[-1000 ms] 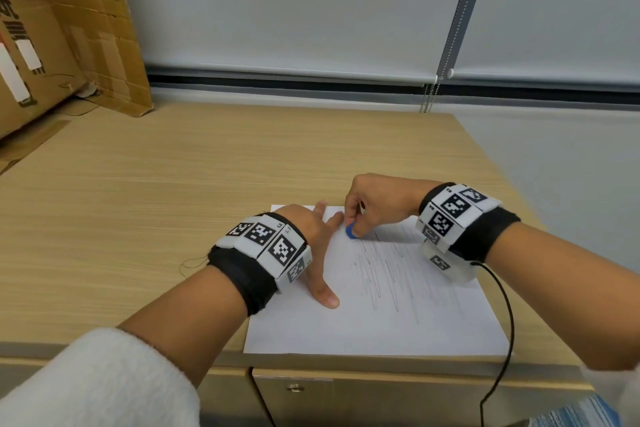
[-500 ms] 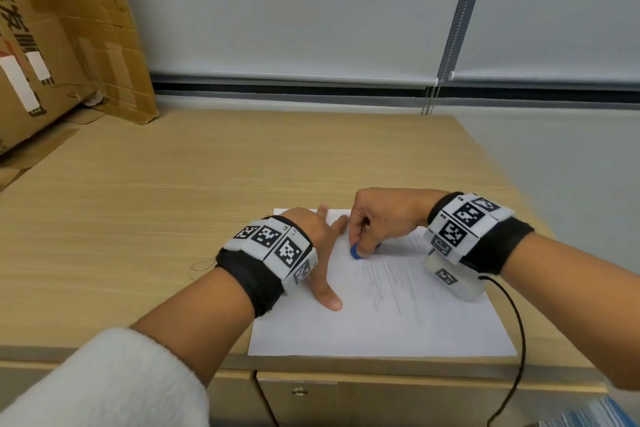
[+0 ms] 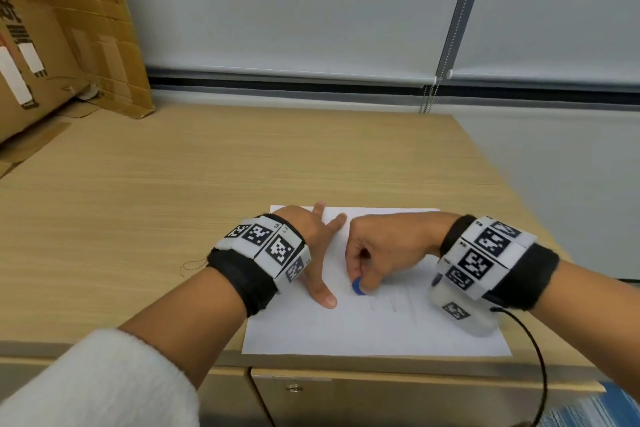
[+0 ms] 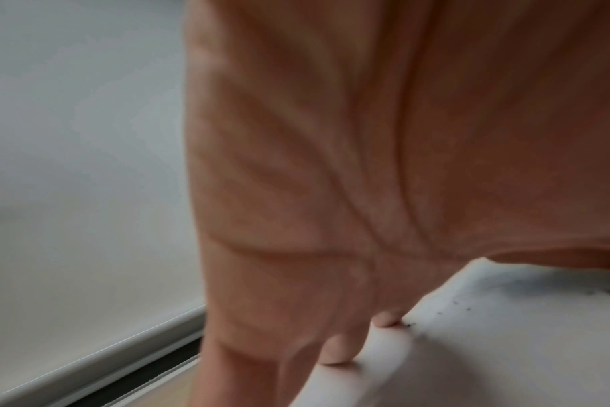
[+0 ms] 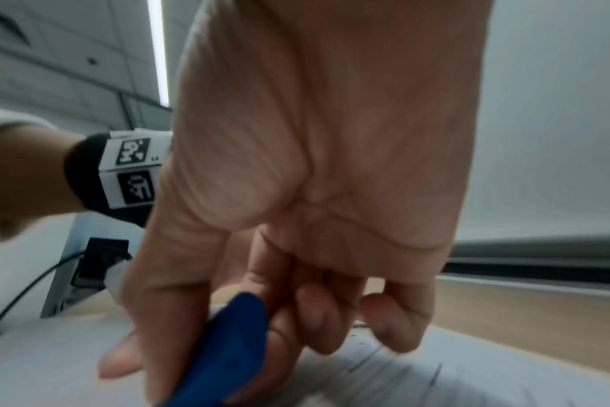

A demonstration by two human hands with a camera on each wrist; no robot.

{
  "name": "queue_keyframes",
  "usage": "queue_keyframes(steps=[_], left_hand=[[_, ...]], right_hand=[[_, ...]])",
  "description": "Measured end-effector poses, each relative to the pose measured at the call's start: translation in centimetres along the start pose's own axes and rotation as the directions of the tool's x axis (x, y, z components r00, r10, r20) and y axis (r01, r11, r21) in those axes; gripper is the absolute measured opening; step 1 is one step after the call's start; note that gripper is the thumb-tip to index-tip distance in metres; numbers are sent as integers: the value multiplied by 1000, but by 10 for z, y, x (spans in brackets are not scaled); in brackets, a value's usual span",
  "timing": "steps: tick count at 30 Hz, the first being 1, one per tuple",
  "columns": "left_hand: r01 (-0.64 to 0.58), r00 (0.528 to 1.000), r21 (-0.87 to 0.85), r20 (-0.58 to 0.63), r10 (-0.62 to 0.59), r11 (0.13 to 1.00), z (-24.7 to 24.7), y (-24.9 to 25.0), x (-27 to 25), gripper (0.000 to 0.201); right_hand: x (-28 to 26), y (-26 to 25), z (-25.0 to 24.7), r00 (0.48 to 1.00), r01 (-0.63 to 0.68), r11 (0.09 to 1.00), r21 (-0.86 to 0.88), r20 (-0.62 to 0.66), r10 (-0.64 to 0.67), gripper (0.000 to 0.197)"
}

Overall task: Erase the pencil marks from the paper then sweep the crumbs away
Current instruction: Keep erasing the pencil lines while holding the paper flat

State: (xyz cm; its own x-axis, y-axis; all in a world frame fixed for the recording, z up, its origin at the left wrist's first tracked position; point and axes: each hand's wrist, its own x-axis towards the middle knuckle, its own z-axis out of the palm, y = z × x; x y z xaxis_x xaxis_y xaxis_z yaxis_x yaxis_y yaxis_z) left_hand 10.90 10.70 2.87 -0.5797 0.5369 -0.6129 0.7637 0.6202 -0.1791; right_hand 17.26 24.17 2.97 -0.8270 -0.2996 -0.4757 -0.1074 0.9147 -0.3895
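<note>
A white sheet of paper (image 3: 363, 333) lies near the desk's front edge, with faint pencil lines (image 3: 398, 303) left of my right wrist. My right hand (image 3: 377, 253) pinches a blue eraser (image 3: 357, 287) between thumb and fingers and holds its tip on the paper; the right wrist view shows the eraser (image 5: 223, 355) close up. My left hand (image 3: 320, 246) lies flat with fingers spread, pressing the paper's left part, its thumb near the eraser. In the left wrist view, dark eraser crumbs (image 4: 457, 305) dot the paper beside my fingertips (image 4: 387, 320).
The wooden desk (image 3: 173, 201) stretches away behind the paper. Cardboard boxes (image 3: 59, 28) lean at the far left. A black cable (image 3: 538, 357) hangs from my right wrist over the desk's front edge. A window blind with a bead chain (image 3: 427, 97) stands behind.
My right hand has dragged the eraser down the paper toward me. Many of the pencil lines seen earlier have faded. The left hand has stayed pressed on the sheet.
</note>
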Motion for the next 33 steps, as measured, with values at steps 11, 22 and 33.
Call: queue_keyframes(steps=[11,22,33], left_hand=[[6,1000,-7,-3,-6,1000,0,1,-1,139],[16,1000,-12,18,-15,1000,-3,1,-2,137],[4,1000,-2,2,-4,1000,-1,3,-1,138]], right_hand=[[-1,6,-2,995,2,998,55,-97,3,10],[-2,13,-7,988,-19,995,100,-150,34,6],[-11,5,9,999,18,999,31,-35,-17,8]])
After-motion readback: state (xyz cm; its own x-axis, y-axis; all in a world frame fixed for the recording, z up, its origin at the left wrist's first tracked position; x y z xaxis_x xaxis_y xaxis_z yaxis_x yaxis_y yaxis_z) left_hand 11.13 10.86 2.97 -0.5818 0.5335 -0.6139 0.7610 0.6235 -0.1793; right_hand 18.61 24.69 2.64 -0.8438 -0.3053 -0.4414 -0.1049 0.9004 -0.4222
